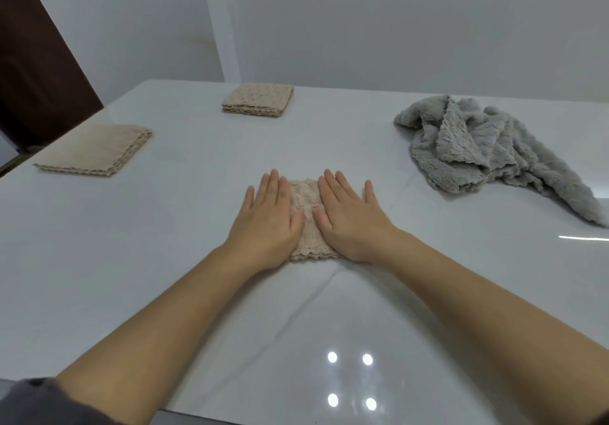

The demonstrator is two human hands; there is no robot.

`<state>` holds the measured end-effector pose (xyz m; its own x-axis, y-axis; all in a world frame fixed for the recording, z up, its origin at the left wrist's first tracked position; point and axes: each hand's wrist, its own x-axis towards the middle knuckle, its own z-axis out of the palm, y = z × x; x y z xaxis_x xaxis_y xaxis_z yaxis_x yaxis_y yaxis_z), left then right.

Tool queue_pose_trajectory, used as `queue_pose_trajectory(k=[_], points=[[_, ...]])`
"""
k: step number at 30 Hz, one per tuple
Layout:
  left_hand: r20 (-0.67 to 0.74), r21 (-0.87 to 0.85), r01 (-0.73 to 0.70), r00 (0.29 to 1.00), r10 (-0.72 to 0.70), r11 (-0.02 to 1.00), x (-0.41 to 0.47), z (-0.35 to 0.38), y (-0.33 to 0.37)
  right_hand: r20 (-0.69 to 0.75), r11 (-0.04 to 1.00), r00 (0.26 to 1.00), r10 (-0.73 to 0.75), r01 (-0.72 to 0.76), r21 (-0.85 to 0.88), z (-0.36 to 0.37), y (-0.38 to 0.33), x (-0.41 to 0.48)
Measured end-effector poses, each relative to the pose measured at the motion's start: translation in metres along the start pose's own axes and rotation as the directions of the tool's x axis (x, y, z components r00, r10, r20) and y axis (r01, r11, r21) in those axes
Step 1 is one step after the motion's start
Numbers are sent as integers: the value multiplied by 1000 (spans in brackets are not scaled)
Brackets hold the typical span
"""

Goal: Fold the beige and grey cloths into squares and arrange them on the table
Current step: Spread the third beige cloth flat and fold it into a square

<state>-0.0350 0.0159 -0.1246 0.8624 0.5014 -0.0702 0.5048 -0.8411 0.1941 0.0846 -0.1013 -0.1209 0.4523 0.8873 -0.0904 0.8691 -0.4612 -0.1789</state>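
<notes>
Head view, folding under way. We are looking down at the left hand (267, 217) and the right hand (349, 220), both lying palm-down with fingers straight on the third beige cloth (304, 200). This cloth is sitting folded to a small square near the middle of the white worktop (164, 260). Neither grip is closing round anything. The flat palms are only pressing the layers, and the cloth is showing between the two thumbs and at its near scalloped edge. Two squares are already lying finished: the left beige square (94, 149) near the worktop's left edge and the far beige square (258, 100) toward the back edge, well apart from each other and from the hands. We are judging the beige part as nearly complete, with this square needing only smoothing and perhaps placing. The grey part is not yet begun. The grey heap (487, 151) is lying crumpled at the right, well apart from the hands, and we cannot tell how many cloths it is holding. Around the work, a dark brown door (33, 62) is standing at the far left, a dark sleeve (33, 401) is showing at the lower left corner, and four lamp reflections (349, 378) are glinting on the glossy surface. We are judging the heap's own tangle to be the only thing standing in the way, since it is needing separating before any fold.
</notes>
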Motion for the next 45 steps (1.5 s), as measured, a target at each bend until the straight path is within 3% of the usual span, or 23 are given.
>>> queue_pose_trajectory(k=[14,19,31,34,38,41,45], points=[[6,92,21,1000,-22,996,1,-2,0,21,998,1000,8,-7,-55,-5,1,1],[-102,106,-115,987,125,988,-9,-3,0,-52,991,992,-111,107,-85,-11,3,-7],[40,112,-138,990,135,984,-1,-1,-4,57,987,993,-99,105,-124,-6,2,-4],[70,-9,-136,988,136,991,1,-16,-9,96,994,990,-106,110,-30,-19,6,3],[-10,-172,-54,999,53,984,21,-38,-36,10,971,998,-58,54,234,-39,20,22],[2,-126,0,1000,0,992,35,-51,-51,17,978,1000,-22,18,208,-47,28,32],[154,-167,50,988,-24,985,43,-65,-53,41,985,999,-17,10,173,-55,31,40]])
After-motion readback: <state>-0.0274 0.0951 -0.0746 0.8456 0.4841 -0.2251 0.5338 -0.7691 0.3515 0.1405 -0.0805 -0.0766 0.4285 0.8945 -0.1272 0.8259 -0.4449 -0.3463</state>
